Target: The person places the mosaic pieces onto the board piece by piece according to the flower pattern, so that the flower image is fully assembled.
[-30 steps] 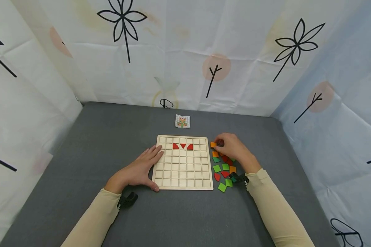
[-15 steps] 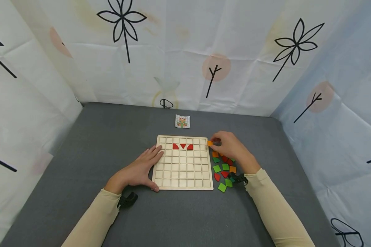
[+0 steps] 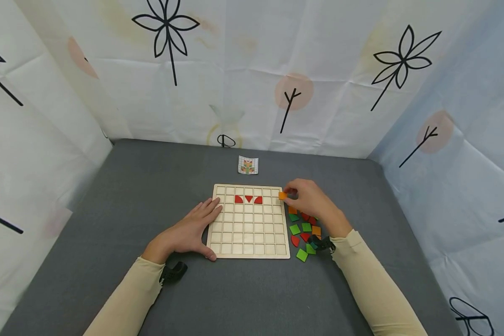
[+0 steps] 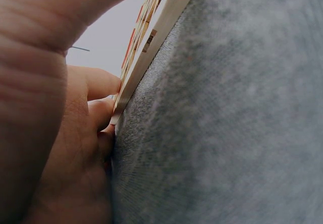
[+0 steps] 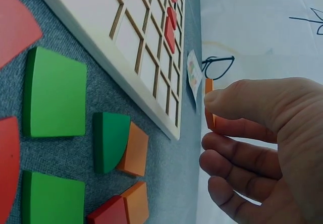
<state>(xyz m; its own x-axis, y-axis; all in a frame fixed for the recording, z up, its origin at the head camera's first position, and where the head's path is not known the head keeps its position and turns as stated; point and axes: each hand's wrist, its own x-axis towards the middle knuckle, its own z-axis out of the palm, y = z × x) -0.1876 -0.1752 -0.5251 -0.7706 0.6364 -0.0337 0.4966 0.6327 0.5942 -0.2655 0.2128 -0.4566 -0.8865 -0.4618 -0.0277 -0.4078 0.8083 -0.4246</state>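
Note:
Thumb and fingertip of my right hand (image 3: 312, 198) pinch an orange square tile (image 3: 282, 195) over the upper right edge of a wooden grid board (image 3: 248, 227). In the right wrist view the orange tile (image 5: 209, 85) appears edge-on, and the other fingers curl loosely below. My left hand (image 3: 189, 229) rests against the board's left side, fingers spread on its edge and thumb at the near corner. Set in the board's second row are a red quarter-circle (image 3: 238, 199), a red triangle (image 3: 248, 199) and another red quarter-circle (image 3: 258, 200).
Loose tiles lie right of the board: several green squares (image 3: 295, 229), red pieces (image 3: 295, 241), an orange square (image 3: 316, 231) and a dark green quarter-circle (image 5: 111, 142). Behind the board lies a small pattern card (image 3: 248, 165). Patterned white cloth (image 3: 332, 121) surrounds the grey table (image 3: 235, 298).
My right hand has lifted the orange tile from beside the board and carried it left to the board's edge, barely shifting in the last half second. My left hand stays put.

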